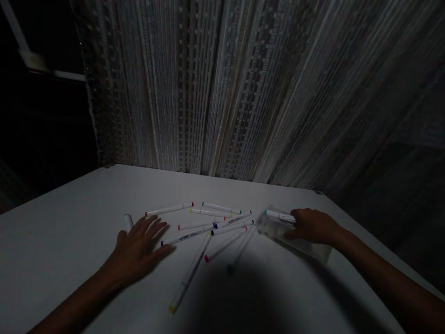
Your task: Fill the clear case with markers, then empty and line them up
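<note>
Several white markers point(205, 226) with coloured caps lie scattered across the middle of a white table point(69, 241). My left hand point(141, 248) rests flat on the table with its fingers spread, touching the left end of the scatter; one marker point(128, 221) lies just beyond its fingertips. My right hand point(311, 226) is curled over a clear plastic case point(292, 234) lying on its side at the right. It also grips a teal-capped marker point(278, 215) at the case's top edge.
A pale patterned curtain point(243, 93) hangs close behind the table's far edge. The room is dim and the left background is dark. A yellow-tipped marker point(184, 283) points toward the table's near side, by my shadow.
</note>
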### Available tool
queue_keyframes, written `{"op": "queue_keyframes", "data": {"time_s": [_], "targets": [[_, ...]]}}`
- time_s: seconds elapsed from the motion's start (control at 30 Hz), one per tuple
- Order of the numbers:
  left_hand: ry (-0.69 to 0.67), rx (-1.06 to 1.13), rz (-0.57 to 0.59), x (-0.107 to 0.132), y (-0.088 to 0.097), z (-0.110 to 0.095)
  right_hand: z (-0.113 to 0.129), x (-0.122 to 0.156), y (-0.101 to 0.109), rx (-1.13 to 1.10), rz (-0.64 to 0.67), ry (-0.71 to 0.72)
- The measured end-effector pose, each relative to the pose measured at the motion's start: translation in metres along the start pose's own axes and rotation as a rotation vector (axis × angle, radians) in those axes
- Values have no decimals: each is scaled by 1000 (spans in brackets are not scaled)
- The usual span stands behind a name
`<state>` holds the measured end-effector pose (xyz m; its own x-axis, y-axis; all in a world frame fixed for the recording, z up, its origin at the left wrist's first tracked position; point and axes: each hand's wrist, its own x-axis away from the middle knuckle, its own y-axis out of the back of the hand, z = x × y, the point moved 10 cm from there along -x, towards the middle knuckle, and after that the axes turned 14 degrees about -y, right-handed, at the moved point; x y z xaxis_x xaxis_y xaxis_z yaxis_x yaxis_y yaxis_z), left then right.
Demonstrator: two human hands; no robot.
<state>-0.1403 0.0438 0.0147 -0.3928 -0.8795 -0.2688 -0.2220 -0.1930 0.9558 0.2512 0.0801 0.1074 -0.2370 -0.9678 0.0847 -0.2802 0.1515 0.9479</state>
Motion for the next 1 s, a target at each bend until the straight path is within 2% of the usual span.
{"op": "queue_keyframes", "data": {"time_s": [0.07, 0.13, 0.23, 0.33, 0.5, 0.7, 0.87, 1.0], "targets": [[2, 26, 24, 12, -7, -4, -6, -1, -12, -84, 9, -62], [-56, 59, 15, 16, -12, -23, -6, -3, -22, -167, -5, -112], [-165, 91, -16, 13, -16, -56, -2, -5, -28, -327, -55, -163], [-228, 88, -36, 8, -21, -73, 3, -4, -29, -520, -143, -185], [-296, 83, -49, 3, -28, -82, 0, -1, -32, -926, -350, -216], [-324, 109, -29, -12, -29, -88, -4, -19, -55, -1395, -377, -237], [-333, 153, -11, -28, -29, -90, 2, -35, -66, -1467, -354, -205], [-337, 183, -6, -33, -30, -91, -2, -27, -63, -1341, -377, -216]]}}
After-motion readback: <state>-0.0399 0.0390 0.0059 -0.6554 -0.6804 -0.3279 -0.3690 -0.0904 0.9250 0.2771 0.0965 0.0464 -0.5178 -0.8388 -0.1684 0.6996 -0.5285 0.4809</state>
